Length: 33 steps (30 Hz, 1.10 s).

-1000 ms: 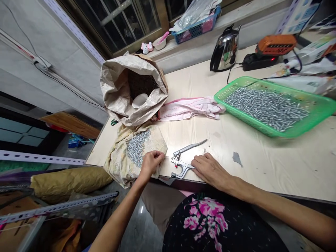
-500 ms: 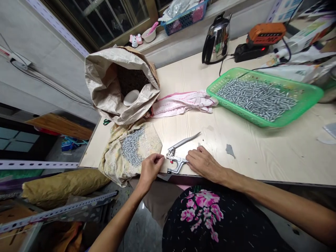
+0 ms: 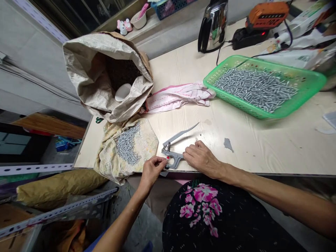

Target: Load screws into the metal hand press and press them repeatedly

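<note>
Grey metal snap-fastener pliers [image 3: 176, 156] lie at the table's front edge, jaws facing left, the upper handle [image 3: 181, 134] raised, with a small red tip at the jaw. My right hand [image 3: 200, 156] is closed round the end of their lower handle. Beside the jaws, my left hand [image 3: 152, 170] is pinched by the red tip; whatever is between its fingertips is too small to make out. Left of the pliers, a pile of small silvery metal pins [image 3: 127, 146] lies on a crumpled yellowish floral cloth [image 3: 149, 138].
A green basket [image 3: 311, 85] holding many similar metal pins stands at right. A large open sack [image 3: 81, 75] with a white scoop-like dish inside is at back left. A pink-white towel [image 3: 178, 98], a steel kettle [image 3: 216, 28] and an orange battery [image 3: 267, 15] stand further back.
My left hand has moved down along the jaws to the red tip. The pliers have turned slightly in my right hand. The whole view has shifted a little.
</note>
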### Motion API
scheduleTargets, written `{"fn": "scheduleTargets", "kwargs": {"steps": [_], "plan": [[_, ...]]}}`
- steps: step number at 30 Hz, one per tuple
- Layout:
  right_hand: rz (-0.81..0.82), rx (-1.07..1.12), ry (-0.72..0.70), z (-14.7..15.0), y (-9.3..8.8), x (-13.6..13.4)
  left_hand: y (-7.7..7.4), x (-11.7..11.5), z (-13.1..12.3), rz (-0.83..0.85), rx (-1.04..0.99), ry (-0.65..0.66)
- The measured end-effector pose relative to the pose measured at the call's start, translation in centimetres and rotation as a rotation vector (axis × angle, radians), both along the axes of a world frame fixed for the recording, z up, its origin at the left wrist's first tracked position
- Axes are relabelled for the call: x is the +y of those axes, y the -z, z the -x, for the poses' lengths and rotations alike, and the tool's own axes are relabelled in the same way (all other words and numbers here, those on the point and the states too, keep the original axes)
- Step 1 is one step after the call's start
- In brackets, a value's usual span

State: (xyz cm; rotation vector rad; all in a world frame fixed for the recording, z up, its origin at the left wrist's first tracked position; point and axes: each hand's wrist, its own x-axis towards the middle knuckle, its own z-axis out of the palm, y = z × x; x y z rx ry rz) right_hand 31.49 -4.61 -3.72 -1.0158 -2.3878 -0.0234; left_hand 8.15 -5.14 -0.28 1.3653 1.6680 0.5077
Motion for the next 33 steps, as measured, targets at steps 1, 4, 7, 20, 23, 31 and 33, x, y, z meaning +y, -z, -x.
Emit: {"fn": "scheduleTargets", "kwargs": {"steps": [1,4,7,20,23,31,33], "plan": [[0.011,0.003,-0.001,0.0,0.1,0.0,-0.1,0.2,0.0,0.011,0.022,0.025],[0.038,0.003,-0.009,0.1,0.5,0.0,-0.5,0.8,0.0,0.073,0.090,0.095],[0.062,-0.002,-0.009,0.3,0.9,0.1,-0.9,1.4,0.1,0.105,0.154,0.154],[0.265,-0.039,0.061,-2.8,0.3,1.4,-0.6,1.9,-0.1,0.211,0.182,0.138],[0.317,-0.102,0.025,-3.4,-0.1,2.2,-0.6,1.7,0.0,0.201,0.172,0.135],[0.395,-0.174,0.039,-2.9,-2.5,3.0,-0.5,1.5,-0.1,0.206,0.137,0.106],[0.386,-0.176,0.048,-2.8,-2.6,2.8,-0.4,1.7,0.0,0.206,0.147,0.104]]}}
